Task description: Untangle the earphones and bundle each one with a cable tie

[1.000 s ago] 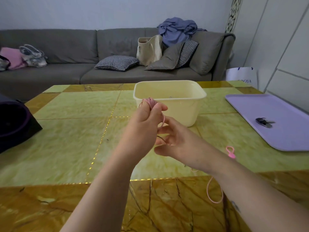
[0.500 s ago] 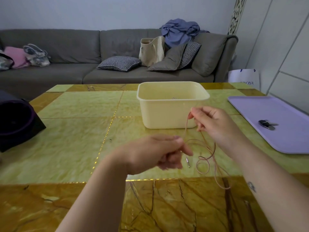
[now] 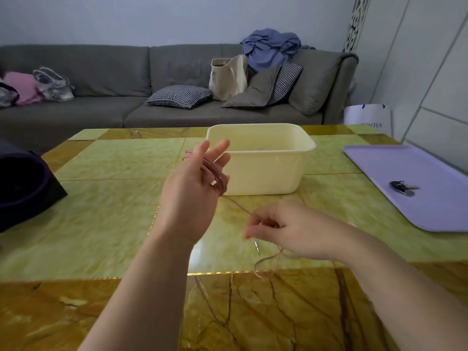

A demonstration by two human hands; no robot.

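Note:
A pink earphone cable point(image 3: 215, 173) is wound in several turns around the straight, spread fingers of my raised left hand point(image 3: 195, 183), just in front of the cream tub. From the coil one strand runs down and right to my right hand point(image 3: 281, 229), which pinches it between thumb and fingertips low over the table. Below that hand the cable's metal plug point(image 3: 257, 245) dangles and a loose loop point(image 3: 264, 266) lies on the tabletop. A small pink bit point(image 3: 353, 225) peeks out behind my right forearm; I cannot tell what it is.
A cream plastic tub point(image 3: 266, 173) stands on the green and amber table point(image 3: 106, 224) behind my hands. At the right lies a lilac tray point(image 3: 417, 206) with a dark key fob point(image 3: 402, 187). A black bag point(image 3: 22, 188) sits at the left edge. A grey sofa point(image 3: 101, 107) runs along the back.
My left hand has risen from low over the table to in front of the tub, fingers spread with the cable wound on them. My right hand has dropped from the tub's front down toward the table.

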